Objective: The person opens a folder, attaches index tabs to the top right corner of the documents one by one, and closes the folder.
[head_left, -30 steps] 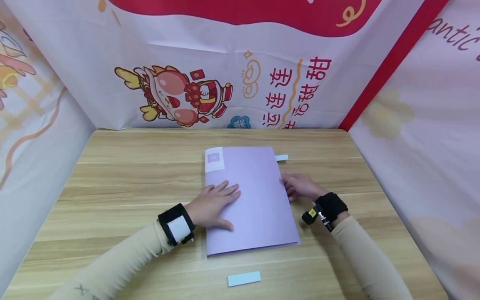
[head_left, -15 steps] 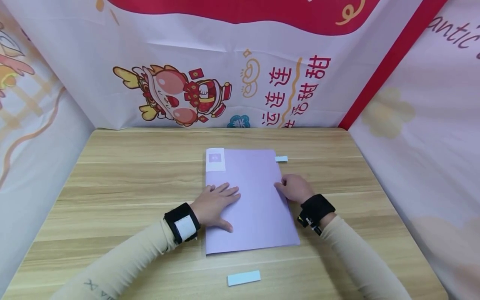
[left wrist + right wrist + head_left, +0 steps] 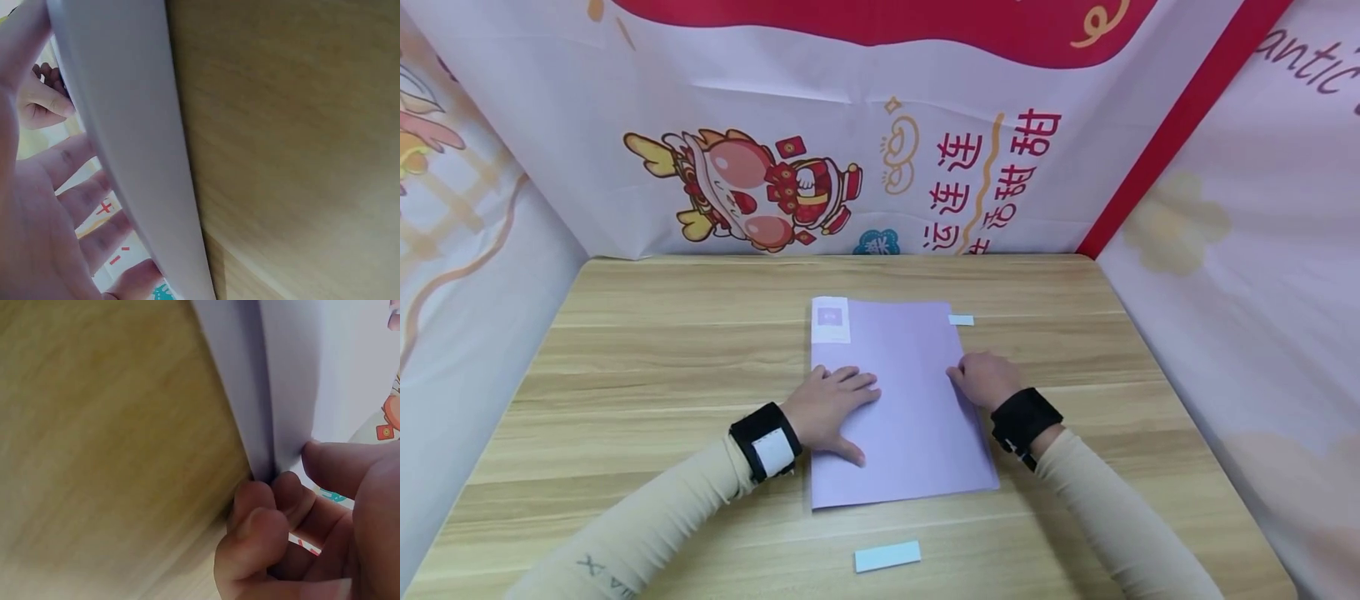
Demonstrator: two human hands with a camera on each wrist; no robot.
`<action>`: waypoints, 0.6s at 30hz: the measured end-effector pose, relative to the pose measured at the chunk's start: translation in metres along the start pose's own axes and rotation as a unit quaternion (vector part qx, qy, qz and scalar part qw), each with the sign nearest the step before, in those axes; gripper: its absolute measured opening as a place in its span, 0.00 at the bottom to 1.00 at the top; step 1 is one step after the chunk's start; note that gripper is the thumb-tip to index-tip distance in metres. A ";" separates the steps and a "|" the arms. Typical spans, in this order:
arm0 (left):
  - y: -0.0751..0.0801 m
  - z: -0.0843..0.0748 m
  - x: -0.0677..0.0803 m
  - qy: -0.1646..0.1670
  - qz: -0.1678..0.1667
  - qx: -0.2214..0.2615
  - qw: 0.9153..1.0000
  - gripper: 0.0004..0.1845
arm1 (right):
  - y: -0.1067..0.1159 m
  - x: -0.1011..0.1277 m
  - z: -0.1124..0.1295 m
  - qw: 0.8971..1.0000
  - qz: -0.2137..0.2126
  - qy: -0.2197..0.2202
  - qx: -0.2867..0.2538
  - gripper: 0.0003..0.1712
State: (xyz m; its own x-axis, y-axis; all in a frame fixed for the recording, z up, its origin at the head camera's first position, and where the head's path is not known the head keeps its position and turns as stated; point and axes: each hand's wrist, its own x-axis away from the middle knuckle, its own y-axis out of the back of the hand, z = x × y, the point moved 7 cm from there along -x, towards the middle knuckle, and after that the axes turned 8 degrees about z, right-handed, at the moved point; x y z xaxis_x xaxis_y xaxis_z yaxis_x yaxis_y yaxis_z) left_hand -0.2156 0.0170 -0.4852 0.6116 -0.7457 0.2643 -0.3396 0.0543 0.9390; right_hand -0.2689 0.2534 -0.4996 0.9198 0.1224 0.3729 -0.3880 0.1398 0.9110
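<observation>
A lilac file folder (image 3: 917, 442) lies closed on the table, with a white label (image 3: 830, 327) in its far left corner. My left hand (image 3: 831, 410) rests on the left part of the cover, fingers spread. In the left wrist view, the fingertips touch the cover above the folder's spine (image 3: 125, 125). At the right edge, my right hand (image 3: 988, 381) pinches the cover's rim between thumb and forefinger. A narrow gap shows in the right wrist view between the front cover (image 3: 290, 375) and the layer beneath, where the other fingers curl.
A pale blue strip (image 3: 887, 557) lies on the wooden table (image 3: 685, 333) near the front. Another pale blue tab (image 3: 961, 320) sticks out at the folder's far right edge. Printed cloth hangings (image 3: 737, 75) stand behind and at both sides.
My right hand has turned over and shifted slightly left, from beside the folder's right edge to pinching the cover there. My left hand has stayed nearly still on the folder.
</observation>
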 end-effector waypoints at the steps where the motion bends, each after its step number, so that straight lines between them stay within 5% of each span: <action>1: 0.000 0.001 0.000 -0.002 -0.001 -0.003 1.000 0.55 | 0.000 0.001 0.000 1.000 0.002 -0.002 -0.002 0.23; 8: 0.011 0.003 0.003 -0.018 -0.019 0.038 0.999 0.52 | 0.001 0.004 -0.001 1.000 0.012 -0.008 -0.026 0.23; 14: 0.020 0.012 0.002 -0.009 -0.054 0.078 0.995 0.36 | 0.008 0.010 -0.005 0.999 0.020 -0.001 -0.051 0.24; 18: 0.041 0.025 0.008 -0.004 -0.094 0.091 0.991 0.28 | 0.023 0.014 -0.012 0.998 0.006 0.021 -0.059 0.24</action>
